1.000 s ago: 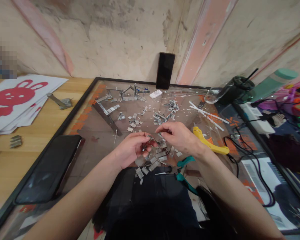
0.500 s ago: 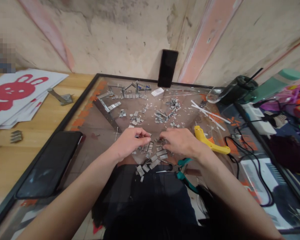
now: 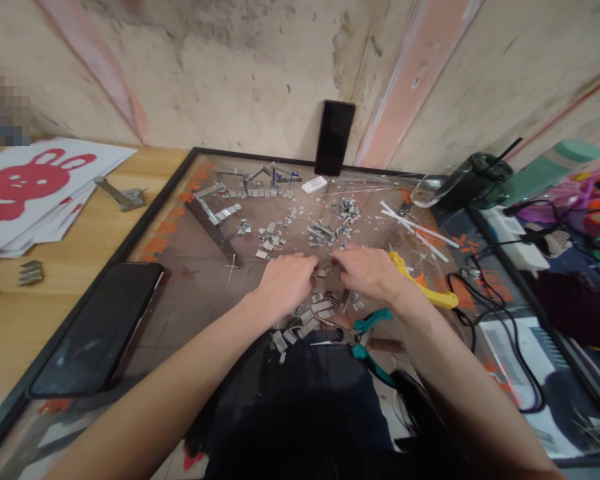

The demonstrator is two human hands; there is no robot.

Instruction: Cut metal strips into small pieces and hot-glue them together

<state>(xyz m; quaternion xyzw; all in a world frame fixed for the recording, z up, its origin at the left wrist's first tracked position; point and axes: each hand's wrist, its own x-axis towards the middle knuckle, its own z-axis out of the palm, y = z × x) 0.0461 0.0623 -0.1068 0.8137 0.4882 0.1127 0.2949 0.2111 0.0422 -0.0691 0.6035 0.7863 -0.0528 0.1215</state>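
My left hand [image 3: 289, 279] is over the middle of the glass tabletop, back up, its fingers curled down and closed; whatever they hold is hidden. Across a small gap, my right hand [image 3: 366, 270] is also closed, with thumb and forefinger bent inward around something too small to make out. A small grey piece [image 3: 322, 273] lies between the hands. Nearer my body is a cluster of flat grey metal-like pieces [image 3: 310, 323]. Teal-handled pliers [image 3: 373, 357] lie to the right of that cluster. Beyond my hands are heaps of similar pieces [image 3: 325, 230].
A yellow glue gun [image 3: 437, 297] lies right of my right hand, near black cables [image 3: 513, 347]. White sticks [image 3: 420, 230] lie behind it. One phone [image 3: 335, 137] leans against the wall; another phone [image 3: 97, 327] lies at left. A dark cup [image 3: 475, 180] stands at back right.
Both hands have moved slightly away from my body and to the right. My left hand has turned back up, hiding its fingertips. More of the near cluster and the pliers shows.
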